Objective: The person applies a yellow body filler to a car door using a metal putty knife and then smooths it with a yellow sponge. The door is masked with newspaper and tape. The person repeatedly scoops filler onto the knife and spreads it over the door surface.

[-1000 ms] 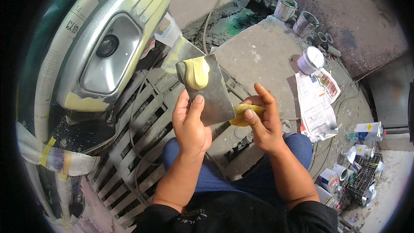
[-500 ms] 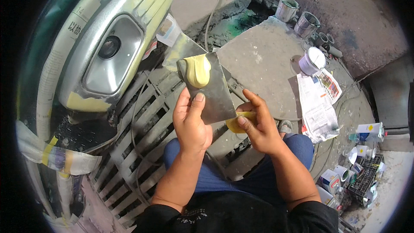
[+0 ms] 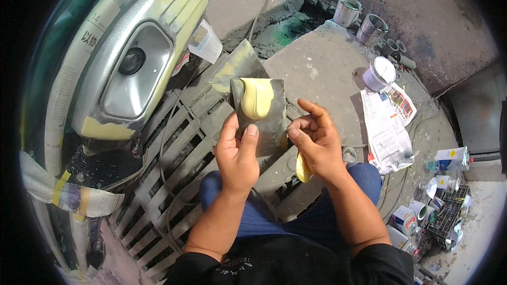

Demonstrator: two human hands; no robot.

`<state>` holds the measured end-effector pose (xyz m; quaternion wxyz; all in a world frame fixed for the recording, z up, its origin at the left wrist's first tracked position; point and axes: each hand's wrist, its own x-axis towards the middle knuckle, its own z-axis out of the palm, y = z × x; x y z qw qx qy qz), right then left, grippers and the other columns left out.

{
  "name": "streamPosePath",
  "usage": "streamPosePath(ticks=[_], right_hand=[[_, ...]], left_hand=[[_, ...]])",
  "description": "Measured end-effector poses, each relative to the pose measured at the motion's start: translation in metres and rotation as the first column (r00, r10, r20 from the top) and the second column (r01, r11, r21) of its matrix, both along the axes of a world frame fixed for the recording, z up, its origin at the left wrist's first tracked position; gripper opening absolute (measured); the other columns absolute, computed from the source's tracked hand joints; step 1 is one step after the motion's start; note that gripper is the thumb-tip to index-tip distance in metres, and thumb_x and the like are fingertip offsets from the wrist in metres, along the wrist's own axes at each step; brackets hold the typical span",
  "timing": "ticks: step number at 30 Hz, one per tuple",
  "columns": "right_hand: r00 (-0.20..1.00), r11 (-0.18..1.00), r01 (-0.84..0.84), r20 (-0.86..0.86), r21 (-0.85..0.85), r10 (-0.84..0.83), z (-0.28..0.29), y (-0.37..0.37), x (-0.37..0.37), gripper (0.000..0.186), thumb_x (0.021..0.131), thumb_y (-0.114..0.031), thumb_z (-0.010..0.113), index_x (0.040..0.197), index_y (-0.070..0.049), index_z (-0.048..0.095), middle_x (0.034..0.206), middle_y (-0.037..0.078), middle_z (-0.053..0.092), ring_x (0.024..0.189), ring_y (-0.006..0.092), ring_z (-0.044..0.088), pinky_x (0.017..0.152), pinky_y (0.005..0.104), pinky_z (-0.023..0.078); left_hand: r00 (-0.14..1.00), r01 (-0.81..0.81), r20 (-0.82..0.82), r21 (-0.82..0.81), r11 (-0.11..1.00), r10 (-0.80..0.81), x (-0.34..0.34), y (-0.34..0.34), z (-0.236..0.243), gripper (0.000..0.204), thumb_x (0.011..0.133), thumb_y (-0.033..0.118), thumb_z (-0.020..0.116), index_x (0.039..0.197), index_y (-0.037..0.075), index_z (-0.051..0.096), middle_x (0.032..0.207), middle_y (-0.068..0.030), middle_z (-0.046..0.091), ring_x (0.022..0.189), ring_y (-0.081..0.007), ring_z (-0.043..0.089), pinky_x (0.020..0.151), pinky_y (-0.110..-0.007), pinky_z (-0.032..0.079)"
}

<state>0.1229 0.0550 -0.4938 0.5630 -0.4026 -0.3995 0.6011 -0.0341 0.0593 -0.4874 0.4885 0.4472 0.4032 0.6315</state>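
My left hand [image 3: 237,155] grips a grey rectangular plate [image 3: 266,134] by its lower left, thumb on its face. A thick pale yellow blob of paste [image 3: 256,97] sits on the upper part of that plate. My right hand [image 3: 317,145] is curled beside the plate's right edge, holding a thin yellow spreader [image 3: 302,169], which hangs mostly under my fingers. Behind the plate a second grey sheet [image 3: 237,60] with yellow smears lies near a translucent plastic container [image 3: 206,47].
At left are a silver bumper [image 3: 97,129] with yellow patches and newspaper masking [image 3: 87,203]. A slotted grate [image 3: 142,208], a hose and a concrete slab [image 3: 311,68] lie below. Paint cans [image 3: 346,10], a lilac pot [image 3: 377,76], newspaper [image 3: 388,137] and clustered containers [image 3: 404,221] are at right.
My left hand and the plate have shifted right and slightly down, the plate turning upright. My right hand has turned the yellow spreader downward, away from the plate's corner.
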Motion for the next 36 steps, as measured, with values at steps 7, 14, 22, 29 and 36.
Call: streamPosePath(ticks=[7, 14, 22, 29, 36], right_hand=[[0.995, 0.995, -0.09, 0.044, -0.047, 0.092, -0.003, -0.009, -0.004, 0.053, 0.087, 0.002, 0.062, 0.135, -0.002, 0.039, 0.092, 0.003, 0.058, 0.085, 0.0088, 0.055, 0.078, 0.024, 0.046], [0.969, 0.996, 0.047, 0.245, -0.074, -0.028, -0.014, -0.009, 0.002, 0.041, 0.093, -0.008, 0.057, 0.131, -0.001, 0.044, 0.081, 0.003, 0.058, 0.076, 0.0113, 0.057, 0.072, 0.0263, 0.046], [0.552, 0.853, 0.273, 0.653, 0.446, -0.518, -0.018, 0.004, -0.011, 0.037, 0.092, -0.005, 0.057, 0.127, 0.002, 0.048, 0.075, 0.014, 0.059, 0.059, 0.0216, 0.058, 0.057, 0.033, 0.048], [0.429, 0.692, 0.214, 0.57, 0.69, -0.701, -0.016, 0.008, -0.007, 0.042, 0.086, 0.002, 0.062, 0.126, 0.001, 0.049, 0.077, 0.015, 0.061, 0.057, 0.023, 0.059, 0.052, 0.0328, 0.048], [0.622, 0.811, 0.485, 0.523, 0.327, -0.582, -0.01, 0.014, 0.002, 0.032, 0.092, -0.007, 0.056, 0.123, -0.001, 0.05, 0.067, 0.003, 0.048, 0.055, 0.0101, 0.044, 0.051, 0.0255, 0.037]], left_hand=[[1.0, -0.013, 0.026, -0.011, 1.0, 0.013, 0.001, 0.006, 0.001, 0.032, 0.095, 0.005, 0.05, 0.126, -0.005, 0.051, 0.116, -0.008, 0.06, 0.101, -0.0116, 0.055, 0.092, -0.027, 0.044], [0.977, -0.101, 0.192, 0.056, 0.993, 0.089, -0.016, 0.026, 0.011, 0.03, 0.095, 0.003, 0.05, 0.124, -0.004, 0.052, 0.117, -0.0098, 0.06, 0.104, -0.0162, 0.058, 0.094, -0.032, 0.045], [0.938, -0.345, 0.04, 0.043, 0.938, 0.344, 0.039, 0.02, 0.0, 0.032, 0.096, 0.006, 0.051, 0.126, -0.007, 0.048, 0.114, -0.0089, 0.059, 0.1, -0.0123, 0.054, 0.089, -0.027, 0.044], [0.889, -0.371, -0.274, 0.039, 0.928, 0.367, 0.064, 0.027, -0.038, 0.037, 0.096, 0.009, 0.051, 0.128, -0.007, 0.045, 0.119, -0.014, 0.058, 0.103, -0.0162, 0.055, 0.09, -0.03, 0.045], [0.926, -0.332, -0.214, -0.066, 0.941, 0.312, 0.069, 0.017, -0.046, 0.035, 0.096, 0.007, 0.049, 0.127, -0.008, 0.046, 0.118, -0.0123, 0.057, 0.103, -0.0161, 0.053, 0.093, -0.031, 0.042]])
